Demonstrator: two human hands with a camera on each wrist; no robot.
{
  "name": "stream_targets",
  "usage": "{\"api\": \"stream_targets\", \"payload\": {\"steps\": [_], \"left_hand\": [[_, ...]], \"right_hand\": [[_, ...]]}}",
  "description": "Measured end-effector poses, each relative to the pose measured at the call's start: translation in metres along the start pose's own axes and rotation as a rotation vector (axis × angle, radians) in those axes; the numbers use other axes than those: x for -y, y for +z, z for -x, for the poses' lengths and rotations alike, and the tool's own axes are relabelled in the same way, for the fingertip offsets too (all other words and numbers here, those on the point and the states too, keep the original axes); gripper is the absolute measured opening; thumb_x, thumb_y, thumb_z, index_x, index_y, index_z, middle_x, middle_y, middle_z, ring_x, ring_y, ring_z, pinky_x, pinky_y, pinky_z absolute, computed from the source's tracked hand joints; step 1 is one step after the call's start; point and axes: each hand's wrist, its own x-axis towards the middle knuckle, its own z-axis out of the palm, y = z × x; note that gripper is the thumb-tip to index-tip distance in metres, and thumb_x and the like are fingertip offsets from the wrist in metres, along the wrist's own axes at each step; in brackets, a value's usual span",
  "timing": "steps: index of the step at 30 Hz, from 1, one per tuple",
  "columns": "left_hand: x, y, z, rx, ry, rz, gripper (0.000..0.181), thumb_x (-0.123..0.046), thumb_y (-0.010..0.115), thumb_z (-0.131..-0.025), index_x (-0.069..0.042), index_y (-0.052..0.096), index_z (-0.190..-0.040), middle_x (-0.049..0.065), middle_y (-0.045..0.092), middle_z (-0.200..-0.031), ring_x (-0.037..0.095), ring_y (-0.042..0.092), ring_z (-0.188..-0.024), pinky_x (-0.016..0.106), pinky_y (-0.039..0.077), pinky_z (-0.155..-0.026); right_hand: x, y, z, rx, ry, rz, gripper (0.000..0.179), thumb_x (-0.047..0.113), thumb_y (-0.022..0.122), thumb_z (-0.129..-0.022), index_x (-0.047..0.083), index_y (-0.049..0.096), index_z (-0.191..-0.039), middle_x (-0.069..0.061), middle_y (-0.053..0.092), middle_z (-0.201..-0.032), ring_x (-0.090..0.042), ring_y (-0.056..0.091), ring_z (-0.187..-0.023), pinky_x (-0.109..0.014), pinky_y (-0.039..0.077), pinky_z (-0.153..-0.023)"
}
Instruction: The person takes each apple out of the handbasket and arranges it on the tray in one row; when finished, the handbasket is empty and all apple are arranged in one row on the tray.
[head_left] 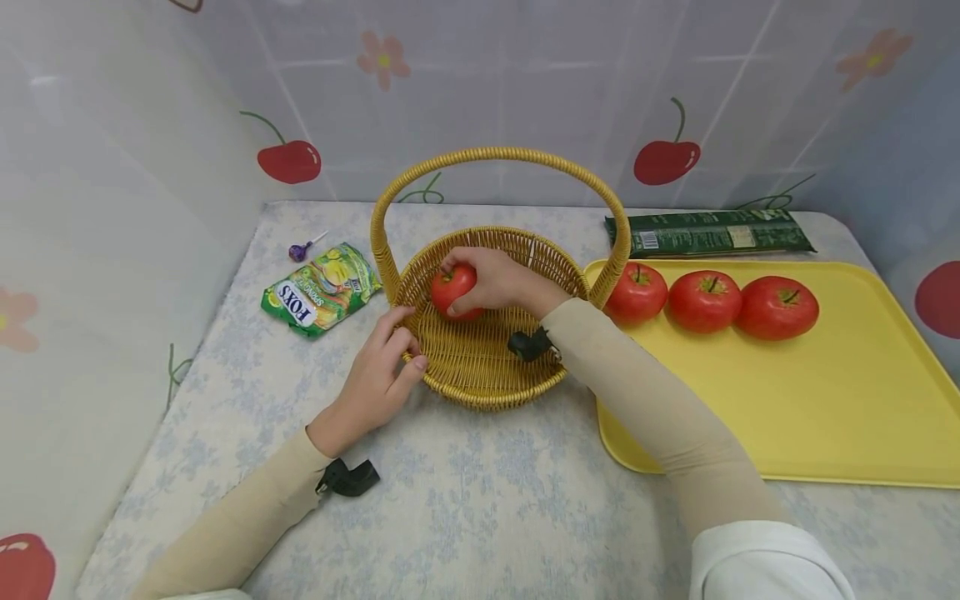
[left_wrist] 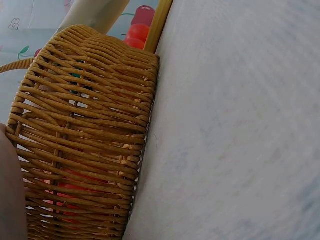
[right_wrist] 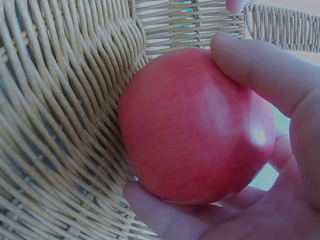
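Note:
In the head view a yellow wicker basket (head_left: 480, 398) with a tall arched handle (head_left: 498, 154) stands at the middle of the table. My right hand (head_left: 491, 279) reaches inside it and grips a red apple (head_left: 453, 287). Up close in the right wrist view, thumb and fingers wrap the apple (right_wrist: 195, 125), which lies right by the woven wall (right_wrist: 65, 115). My left hand (head_left: 378, 375) holds the basket's near left rim with bent fingers. Through the weave of the basket (left_wrist: 85, 135) in the left wrist view, some red shows low down.
To the right, a yellow tray (head_left: 750, 408) carries three red apples (head_left: 705, 302) in a row along its far side. Behind it lies a long dark green packet (head_left: 712, 233). Left of the basket are a green FOX'S bag (head_left: 322, 287) and a purple lollipop (head_left: 300, 250).

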Motion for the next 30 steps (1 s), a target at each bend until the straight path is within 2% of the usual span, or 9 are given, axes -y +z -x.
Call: {"api": "stream_targets", "payload": {"steps": [8,14,23,30], "left_hand": [[-0.001,-0.001,0.000,-0.002,-0.004,-0.005,0.065,-0.065,0.026,-0.105,-0.008,0.053,-0.088,0.030,0.049,-0.143,0.045,0.055,-0.128,0.057,0.049,-0.090],[-0.002,0.000,0.000,-0.006,0.006,-0.003,0.065,-0.065,0.026,-0.105,-0.008,0.053,-0.088,0.031,0.049,-0.142,0.045,0.055,-0.128,0.057,0.048,-0.092],[0.000,0.002,0.001,-0.012,0.008,-0.016,0.065,-0.065,0.026,-0.105,-0.008,0.052,-0.088,0.029,0.049,-0.143,0.043,0.054,-0.129,0.056,0.049,-0.092],[0.000,0.002,0.001,-0.028,0.012,-0.014,0.065,-0.065,0.027,-0.105,-0.007,0.052,-0.088,0.030,0.050,-0.142,0.044,0.055,-0.129,0.058,0.049,-0.091]], "right_hand": [[0.008,-0.001,0.003,0.004,-0.071,0.076,0.057,0.023,0.084,-0.081,0.012,0.058,-0.131,-0.011,0.061,-0.133,-0.026,0.062,-0.118,-0.040,0.055,-0.095],[0.019,-0.006,0.016,-0.006,-0.086,0.122,0.056,0.024,0.085,-0.081,0.013,0.060,-0.129,-0.009,0.062,-0.130,-0.025,0.060,-0.117,-0.040,0.056,-0.094],[0.031,-0.015,0.053,-0.031,-0.147,0.189,0.059,0.028,0.085,-0.079,0.012,0.061,-0.131,-0.007,0.062,-0.129,-0.025,0.057,-0.117,-0.039,0.056,-0.090],[0.033,-0.020,0.090,-0.034,-0.200,0.217,0.056,0.030,0.084,-0.080,0.018,0.062,-0.130,-0.004,0.062,-0.129,-0.023,0.056,-0.117,-0.040,0.057,-0.090]]}}
